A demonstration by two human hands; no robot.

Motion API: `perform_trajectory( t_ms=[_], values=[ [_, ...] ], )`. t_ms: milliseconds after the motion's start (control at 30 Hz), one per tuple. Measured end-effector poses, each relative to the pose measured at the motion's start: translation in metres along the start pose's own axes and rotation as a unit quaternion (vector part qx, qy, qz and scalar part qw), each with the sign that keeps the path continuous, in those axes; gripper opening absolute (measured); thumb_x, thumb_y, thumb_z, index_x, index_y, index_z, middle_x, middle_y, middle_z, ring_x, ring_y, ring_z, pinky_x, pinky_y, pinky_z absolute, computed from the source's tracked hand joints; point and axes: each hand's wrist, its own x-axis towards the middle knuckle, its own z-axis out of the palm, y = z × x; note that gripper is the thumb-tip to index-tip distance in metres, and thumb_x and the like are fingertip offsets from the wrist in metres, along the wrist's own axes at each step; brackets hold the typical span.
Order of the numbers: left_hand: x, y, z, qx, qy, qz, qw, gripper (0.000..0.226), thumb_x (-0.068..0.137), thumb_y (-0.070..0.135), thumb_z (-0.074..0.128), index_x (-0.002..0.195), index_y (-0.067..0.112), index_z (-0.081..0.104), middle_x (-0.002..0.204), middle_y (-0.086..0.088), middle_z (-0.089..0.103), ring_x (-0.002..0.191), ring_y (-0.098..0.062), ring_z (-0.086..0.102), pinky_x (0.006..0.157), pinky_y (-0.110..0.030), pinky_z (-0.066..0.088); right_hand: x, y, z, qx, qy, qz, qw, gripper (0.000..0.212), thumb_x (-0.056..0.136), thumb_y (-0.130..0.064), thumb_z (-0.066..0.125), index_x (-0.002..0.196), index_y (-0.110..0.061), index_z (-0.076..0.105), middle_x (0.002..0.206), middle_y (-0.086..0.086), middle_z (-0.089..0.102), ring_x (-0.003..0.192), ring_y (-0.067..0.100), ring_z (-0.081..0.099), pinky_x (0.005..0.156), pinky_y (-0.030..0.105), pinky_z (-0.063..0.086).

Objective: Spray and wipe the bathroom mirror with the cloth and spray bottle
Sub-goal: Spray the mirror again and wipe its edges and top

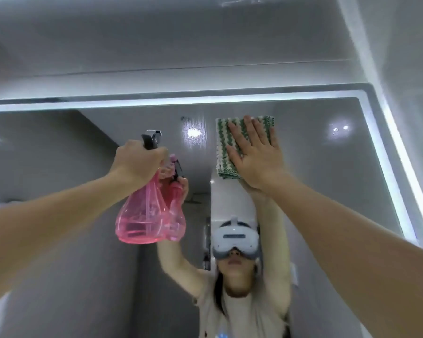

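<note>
The bathroom mirror fills the lower part of the view, edged by a lit white strip. My left hand grips the neck of a pink see-through spray bottle with a grey trigger head, held up close to the glass. A green and white striped cloth lies flat against the mirror near its top edge. My right hand presses it there with straight, spread fingers. Fine droplets show on the glass just left of the cloth.
The mirror's lit top edge runs across the view and its right edge slants down. Above is a pale wall and ceiling. The mirror reflects a person in a headset with both arms raised.
</note>
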Motion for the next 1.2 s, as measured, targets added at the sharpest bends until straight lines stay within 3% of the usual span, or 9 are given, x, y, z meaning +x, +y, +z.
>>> perform_trajectory(
  t_ms=[167, 400, 600, 733, 867, 1033, 1200],
  values=[
    [0.026, 0.001, -0.008, 0.000, -0.028, 0.020, 0.999, 0.024, 0.089, 0.021, 0.052, 0.081, 0.000, 0.061, 0.063, -0.007, 0.051, 0.050, -0.015, 0.041, 0.047, -0.024, 0.034, 0.043, -0.003, -0.011, 0.038, -0.019, 0.049, 0.998, 0.057, 0.098, -0.053, 0.009, 0.148, -0.036, -0.013, 0.157, -0.001, -0.020, 0.144, 0.019, -0.019, 0.114, 0.042, -0.016],
    [0.043, -0.010, -0.015, -0.012, -0.024, 0.030, 0.999, 0.022, 0.088, 0.019, 0.052, 0.073, 0.003, 0.055, 0.060, -0.008, 0.048, 0.051, -0.018, 0.040, 0.050, -0.026, 0.034, 0.079, -0.025, -0.017, 0.054, -0.005, 0.110, 0.992, 0.057, 0.100, -0.049, 0.009, 0.150, -0.031, -0.011, 0.157, 0.003, -0.019, 0.144, 0.022, -0.018, 0.111, 0.045, -0.020],
    [0.054, -0.018, -0.022, -0.061, 0.022, 0.036, 0.997, 0.024, 0.089, 0.017, 0.052, 0.068, 0.007, 0.055, 0.064, -0.010, 0.052, 0.053, -0.019, 0.044, 0.052, -0.027, 0.037, 0.095, -0.054, -0.017, 0.044, -0.008, 0.095, 0.995, 0.057, 0.100, -0.048, 0.008, 0.150, -0.029, -0.010, 0.157, 0.005, -0.019, 0.144, 0.023, -0.018, 0.111, 0.044, -0.020],
    [0.055, -0.027, -0.030, -0.018, 0.068, 0.044, 0.997, 0.028, 0.087, 0.019, 0.053, 0.064, 0.005, 0.059, 0.062, -0.008, 0.053, 0.057, -0.020, 0.047, 0.050, -0.026, 0.034, 0.100, -0.094, -0.010, 0.023, -0.005, 0.049, 0.998, 0.055, 0.100, -0.046, 0.006, 0.150, -0.029, -0.010, 0.157, 0.006, -0.019, 0.144, 0.024, -0.018, 0.111, 0.047, -0.019],
    [0.056, -0.035, -0.038, -0.021, 0.070, 0.045, 0.996, 0.022, 0.083, 0.021, 0.057, 0.072, 0.005, 0.068, 0.080, -0.016, 0.069, 0.080, -0.033, 0.063, 0.070, -0.037, 0.048, 0.099, -0.102, -0.005, 0.039, 0.002, 0.029, 0.999, 0.056, 0.100, -0.048, 0.008, 0.150, -0.029, -0.009, 0.157, 0.007, -0.018, 0.144, 0.024, -0.018, 0.113, 0.046, -0.018],
    [0.034, -0.032, -0.033, -0.047, 0.047, 0.023, 0.998, 0.027, 0.071, 0.031, 0.059, 0.074, 0.005, 0.067, 0.081, -0.019, 0.069, 0.083, -0.038, 0.067, 0.077, -0.046, 0.054, 0.059, -0.092, 0.004, 0.046, 0.007, 0.000, 0.999, 0.056, 0.099, -0.050, 0.007, 0.149, -0.033, -0.010, 0.158, 0.004, -0.017, 0.144, 0.020, -0.017, 0.115, 0.046, -0.016],
    [-0.017, -0.037, -0.018, -0.034, 0.040, 0.016, 0.999, 0.029, 0.077, 0.023, 0.056, 0.081, -0.004, 0.068, 0.075, -0.018, 0.069, 0.077, -0.034, 0.065, 0.061, -0.033, 0.046, -0.021, -0.091, 0.019, 0.036, -0.003, -0.016, 0.999, 0.056, 0.099, -0.050, 0.009, 0.148, -0.033, -0.014, 0.157, 0.002, -0.019, 0.143, 0.018, -0.022, 0.114, 0.045, -0.019]
  ],
)
